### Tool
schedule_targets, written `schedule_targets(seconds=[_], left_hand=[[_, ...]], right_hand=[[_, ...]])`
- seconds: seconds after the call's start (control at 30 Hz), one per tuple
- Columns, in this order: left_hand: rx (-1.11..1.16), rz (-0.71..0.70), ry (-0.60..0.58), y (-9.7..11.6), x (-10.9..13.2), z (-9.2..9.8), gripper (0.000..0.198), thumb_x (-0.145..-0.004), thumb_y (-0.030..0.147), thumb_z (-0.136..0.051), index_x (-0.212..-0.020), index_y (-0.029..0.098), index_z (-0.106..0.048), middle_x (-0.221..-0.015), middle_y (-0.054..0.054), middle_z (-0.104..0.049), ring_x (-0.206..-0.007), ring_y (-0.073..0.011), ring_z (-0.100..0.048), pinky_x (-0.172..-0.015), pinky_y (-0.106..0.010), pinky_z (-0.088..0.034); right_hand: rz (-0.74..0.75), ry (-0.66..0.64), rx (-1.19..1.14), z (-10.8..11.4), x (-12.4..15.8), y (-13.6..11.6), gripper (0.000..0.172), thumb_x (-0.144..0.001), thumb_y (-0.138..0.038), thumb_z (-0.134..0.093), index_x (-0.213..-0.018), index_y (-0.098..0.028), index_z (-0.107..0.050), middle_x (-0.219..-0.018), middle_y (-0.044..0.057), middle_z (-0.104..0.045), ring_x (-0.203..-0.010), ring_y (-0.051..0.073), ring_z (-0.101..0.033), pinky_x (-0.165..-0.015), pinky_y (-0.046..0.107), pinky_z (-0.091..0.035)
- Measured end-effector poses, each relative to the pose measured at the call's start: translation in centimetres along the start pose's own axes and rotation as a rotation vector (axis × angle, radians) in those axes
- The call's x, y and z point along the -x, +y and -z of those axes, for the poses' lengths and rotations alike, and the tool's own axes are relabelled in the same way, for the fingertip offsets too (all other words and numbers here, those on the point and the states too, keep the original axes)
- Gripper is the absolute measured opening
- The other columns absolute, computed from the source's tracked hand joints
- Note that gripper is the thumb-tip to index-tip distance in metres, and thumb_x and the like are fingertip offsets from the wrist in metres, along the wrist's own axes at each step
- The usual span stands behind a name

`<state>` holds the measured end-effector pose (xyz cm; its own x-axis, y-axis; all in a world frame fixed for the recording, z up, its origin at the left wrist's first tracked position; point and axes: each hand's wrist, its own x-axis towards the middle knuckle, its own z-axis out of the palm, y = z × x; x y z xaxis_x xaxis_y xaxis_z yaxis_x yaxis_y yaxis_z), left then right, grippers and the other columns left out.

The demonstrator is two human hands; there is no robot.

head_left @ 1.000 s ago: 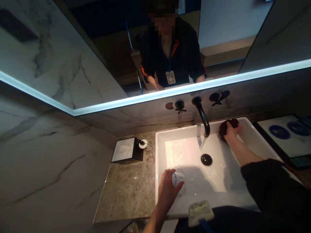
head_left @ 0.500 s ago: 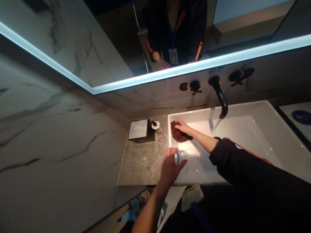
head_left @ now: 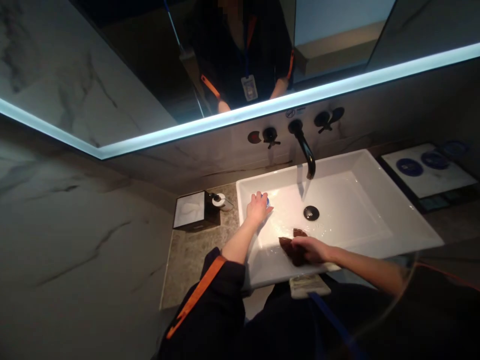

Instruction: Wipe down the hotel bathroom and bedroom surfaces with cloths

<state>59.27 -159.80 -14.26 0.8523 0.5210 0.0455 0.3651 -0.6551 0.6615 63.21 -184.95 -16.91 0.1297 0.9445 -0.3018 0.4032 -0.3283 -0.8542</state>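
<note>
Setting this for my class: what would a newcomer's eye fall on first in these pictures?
The glowing strip along the mirror's lower edge stands out first, above the black tap. Below it lies the white sink, where the right hand holds a brown cloth near the front rim. The left hand sits towards the sink's far left corner.

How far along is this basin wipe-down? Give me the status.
Done: the basin's far side looks clean, with only droplets near the black drain. In hand: the right hand is on a brown cloth at the near edge of the white basin, and the left hand is at the basin's left side. Left, probably: the black tap, with no hand on it.
</note>
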Motion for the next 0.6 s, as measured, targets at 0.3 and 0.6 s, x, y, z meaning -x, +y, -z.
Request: schedule_targets(seconds=[0.3, 0.6], left_hand=[[-0.418, -0.099, -0.098, -1.6, -1.5, -0.7, 0.042, -0.071, 0.019, -0.077, -0.110, 0.017, -0.060, -0.115, -0.017, -0.055, -0.111, -0.0376, -0.050, -0.085, -0.045, -0.048], [-0.203, -0.090, -0.200, 2.7, 2.4, -7.8, 0.046, -0.072, 0.035, -0.073, -0.111, 0.017, -0.055, -0.112, -0.015, -0.055, -0.107, -0.0334, -0.052, -0.091, -0.047, -0.044]], right_hand=[[-0.117, 0.164, -0.447, 13.8, -2.0, 0.9, 0.050, -0.075, -0.024, -0.062, -0.122, -0.018, -0.050, -0.096, 0.003, -0.064, -0.084, 0.018, -0.059, -0.073, 0.026, -0.047], [-0.105, 0.342, 0.263, 10.7, -7.1, 6.6, 0.035, -0.076, -0.012, -0.066, -0.110, -0.017, -0.066, -0.112, 0.011, -0.061, -0.104, 0.026, -0.054, -0.096, 0.039, -0.040]])
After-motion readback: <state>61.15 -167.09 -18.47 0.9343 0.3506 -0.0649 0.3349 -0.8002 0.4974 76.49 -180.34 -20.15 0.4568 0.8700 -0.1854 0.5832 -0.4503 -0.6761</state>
